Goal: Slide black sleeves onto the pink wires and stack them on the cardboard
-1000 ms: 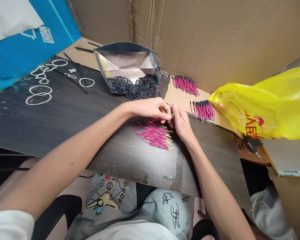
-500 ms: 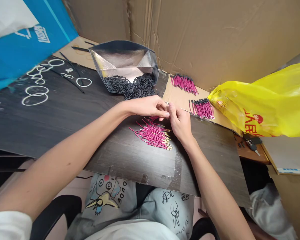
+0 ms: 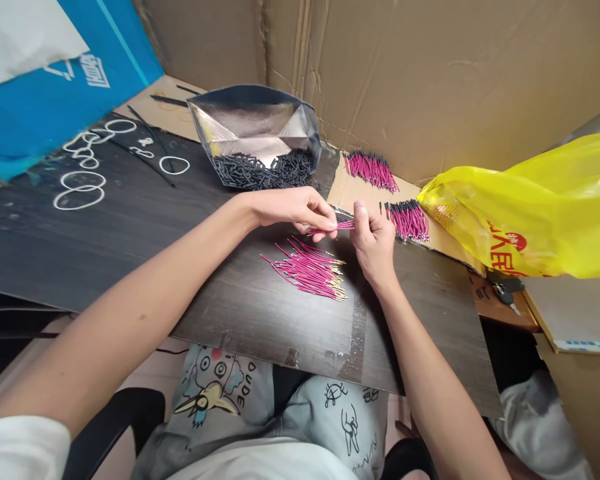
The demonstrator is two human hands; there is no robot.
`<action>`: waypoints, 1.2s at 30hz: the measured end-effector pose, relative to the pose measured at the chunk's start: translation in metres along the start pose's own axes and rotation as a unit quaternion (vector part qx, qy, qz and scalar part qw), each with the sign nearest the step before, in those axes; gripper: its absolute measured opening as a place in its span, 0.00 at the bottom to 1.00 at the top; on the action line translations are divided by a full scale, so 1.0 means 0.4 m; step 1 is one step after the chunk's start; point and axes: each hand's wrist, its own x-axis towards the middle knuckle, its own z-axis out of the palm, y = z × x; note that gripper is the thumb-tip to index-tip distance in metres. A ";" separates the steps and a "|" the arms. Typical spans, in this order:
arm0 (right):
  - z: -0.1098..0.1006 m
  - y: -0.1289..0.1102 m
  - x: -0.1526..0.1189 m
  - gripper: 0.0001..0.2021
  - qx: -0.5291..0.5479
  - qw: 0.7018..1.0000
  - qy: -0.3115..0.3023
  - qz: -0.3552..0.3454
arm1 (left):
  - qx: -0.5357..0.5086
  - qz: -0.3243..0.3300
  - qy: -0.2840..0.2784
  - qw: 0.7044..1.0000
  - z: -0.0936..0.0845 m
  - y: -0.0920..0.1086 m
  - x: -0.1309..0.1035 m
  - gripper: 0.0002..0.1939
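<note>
Several pink wires (image 3: pixel 346 225) run between my two hands above the dark tabletop. My left hand (image 3: pixel 313 213) pinches them near the middle. At their right ends, my right hand (image 3: pixel 374 237) is closed, thumb against curled fingers; what sits inside its grip is hidden. Just below my hands lies a loose pile of pink wires (image 3: pixel 307 270) with bare, shiny ends at the right. Beyond my left wrist, short black tubes (image 3: pixel 265 172) fill the mouth of an open silver-lined bag (image 3: pixel 255 120).
Two bunches of pink wires with black tips, a far one (image 3: pixel 371 171) and a nearer one (image 3: pixel 410 220), lie on cardboard (image 3: pixel 347 190). A yellow plastic bag (image 3: pixel 530 200) is at right. White rubber bands (image 3: pixel 80 190) lie at left. Cardboard walls (image 3: pixel 430 73) stand behind.
My right hand has moved right, away from my left hand, so the pink wires between them now show. The view has shifted slightly.
</note>
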 end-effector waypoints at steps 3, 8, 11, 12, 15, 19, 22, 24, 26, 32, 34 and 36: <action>0.000 0.000 -0.004 0.27 0.015 1.000 -0.002 0.009 | 0.006 0.002 0.007 1.000 -0.001 -0.002 -0.001 0.16; 0.003 0.002 0.001 0.30 0.138 0.984 -0.060 0.093 | 0.020 0.024 0.024 0.999 0.005 -0.004 0.003 0.13; 0.011 -0.002 0.003 0.31 0.232 0.957 -0.097 0.145 | 0.018 0.039 0.038 0.998 0.010 -0.006 0.006 0.12; 0.013 -0.003 0.003 0.31 0.248 0.950 -0.110 0.154 | 0.013 0.043 0.042 0.998 0.012 -0.007 0.008 0.11; 0.020 -0.009 -0.001 0.28 0.249 0.944 -0.153 0.150 | 0.002 0.050 0.041 0.998 0.019 -0.011 0.013 0.11; 0.021 -0.019 -0.002 0.27 0.251 0.946 -0.131 0.155 | -0.014 0.028 0.032 0.999 0.022 -0.012 0.015 0.13; 0.019 -0.028 0.004 0.30 0.270 0.946 -0.065 0.166 | -0.044 0.007 0.034 0.998 0.020 -0.010 0.015 0.14; 0.016 -0.032 0.008 0.31 0.284 0.942 -0.045 0.175 | -0.066 0.003 0.041 0.997 0.021 -0.010 0.016 0.13; 0.013 -0.034 0.009 0.32 0.304 0.931 -0.051 0.195 | -0.085 0.008 0.048 0.995 0.025 -0.011 0.019 0.13; 0.011 -0.034 0.008 0.34 0.368 0.888 -0.117 0.248 | -0.141 0.021 0.059 0.988 0.046 -0.016 0.033 0.10; 0.017 -0.034 0.005 0.33 0.360 0.890 -0.125 0.252 | -0.153 0.020 0.063 0.986 0.052 -0.016 0.036 0.09; 0.025 -0.031 0.002 0.32 0.330 0.906 -0.109 0.241 | -0.153 0.016 0.073 0.985 0.055 -0.016 0.039 0.08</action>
